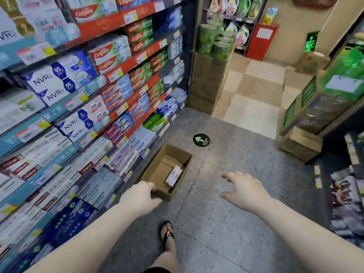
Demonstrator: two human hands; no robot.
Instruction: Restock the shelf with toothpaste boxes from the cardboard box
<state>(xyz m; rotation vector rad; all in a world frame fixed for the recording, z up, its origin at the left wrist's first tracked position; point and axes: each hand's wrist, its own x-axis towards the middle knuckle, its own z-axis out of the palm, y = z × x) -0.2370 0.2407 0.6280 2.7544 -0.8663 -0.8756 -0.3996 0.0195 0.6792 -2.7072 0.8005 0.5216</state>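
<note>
An open brown cardboard box sits on the floor at the foot of the shelf. One white toothpaste box lies inside it against the right wall. My left hand reaches down at the box's near corner, fingers relaxed, holding nothing. My right hand hovers over the floor to the right of the box, fingers spread and empty. The shelf on the left is packed with rows of toothpaste boxes in red, white and blue.
Stacked cartons topped with green rolls stand beyond the shelf's end. More cartons and green packs line the right side. A round arrow sticker marks the grey floor. My sandalled foot is below the box.
</note>
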